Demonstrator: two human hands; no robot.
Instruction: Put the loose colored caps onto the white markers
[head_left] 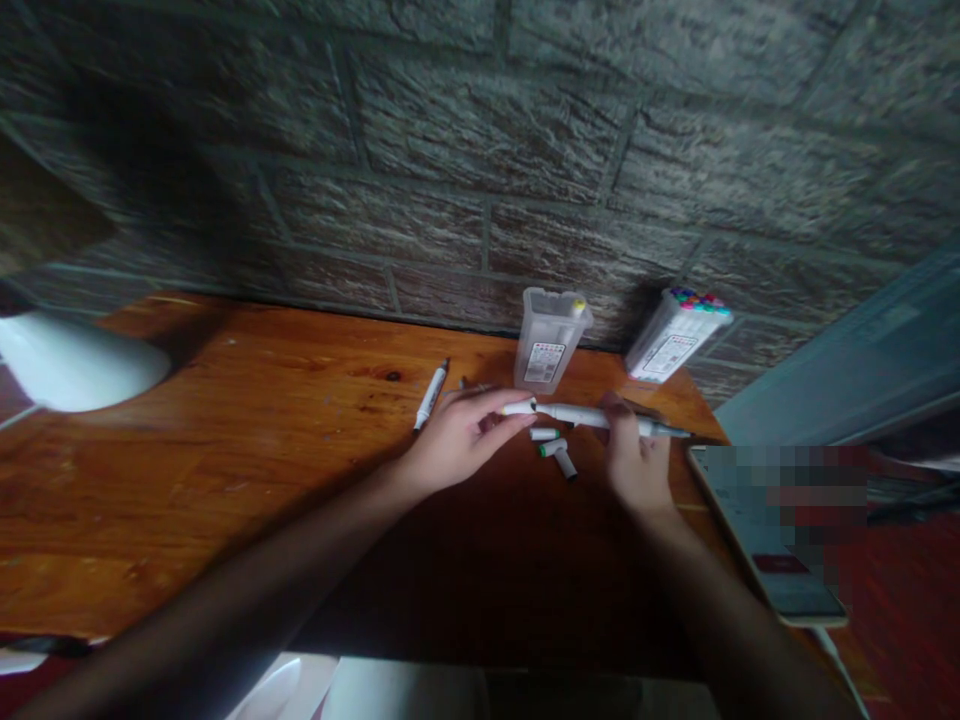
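Observation:
Between the thumb and fingers of my left hand [469, 435] is a white marker cap [517, 407], its dark opening facing right. My right hand [636, 460] grips a marker [581, 414] by the middle of its barrel. Both of the marker's ends look uncapped, and its left tip is close to the cap's opening; whether they touch I cannot tell. Below lie several loose caps, among them a white cap with a green end [545, 435] and another green-ended cap [553, 448]. Left of my left hand rests another marker [430, 397], partly near my fingers.
A clear marker case [553, 310] with one yellow-ended marker stands by the brick wall. Right of it is a case full of coloured markers [677, 338]. A tablet-like device [806, 600] with a cable lies at the right table edge. A white lamp-like object [90, 365] stands far left.

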